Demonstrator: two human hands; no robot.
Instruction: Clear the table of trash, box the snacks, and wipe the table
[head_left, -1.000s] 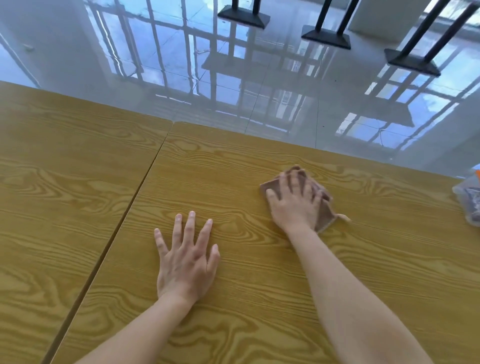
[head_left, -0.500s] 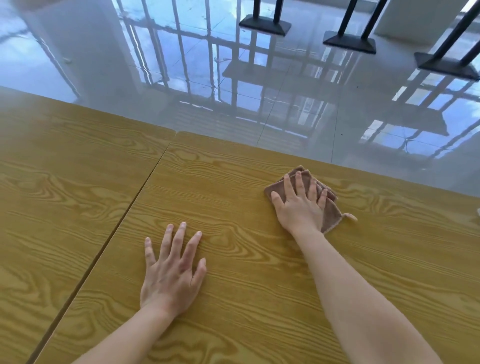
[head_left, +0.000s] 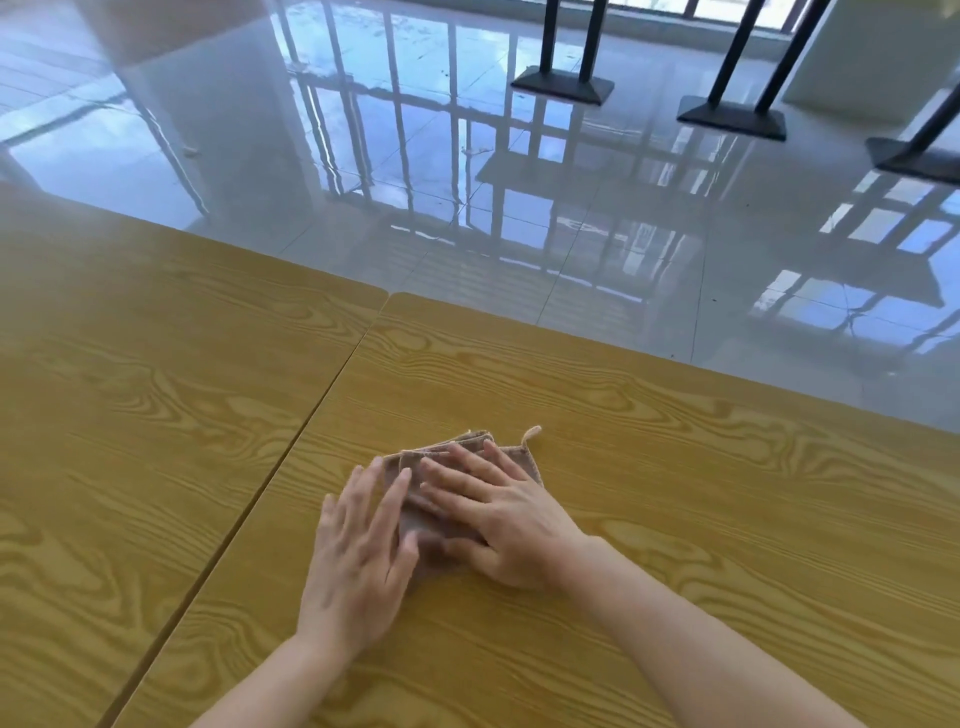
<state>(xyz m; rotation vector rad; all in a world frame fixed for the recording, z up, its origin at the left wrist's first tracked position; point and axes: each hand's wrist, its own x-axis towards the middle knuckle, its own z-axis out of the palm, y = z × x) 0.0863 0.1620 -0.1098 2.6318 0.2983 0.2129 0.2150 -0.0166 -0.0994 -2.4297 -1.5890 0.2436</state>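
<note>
Right hand (head_left: 511, 525) lies flat, fingers spread, pressing the folded cloth (head_left: 470, 457) onto the bench (head_left: 727, 519). Left hand (head_left: 358, 561) lies flat with its grip apart, fingertips overlapping the cloth's left edge.

No legible text, label, brand, number or sign appears anywhere in the head view. The wood-grain table (head_left: 675, 467) carries only its printed grain pattern (no sticker or marking), the folded brown cloth (head_left: 462, 457) shows plain fabric with a stitched edge and a small loop, and the glossy tiled floor (head_left: 571, 234) bears only reflections of window bars.
</note>
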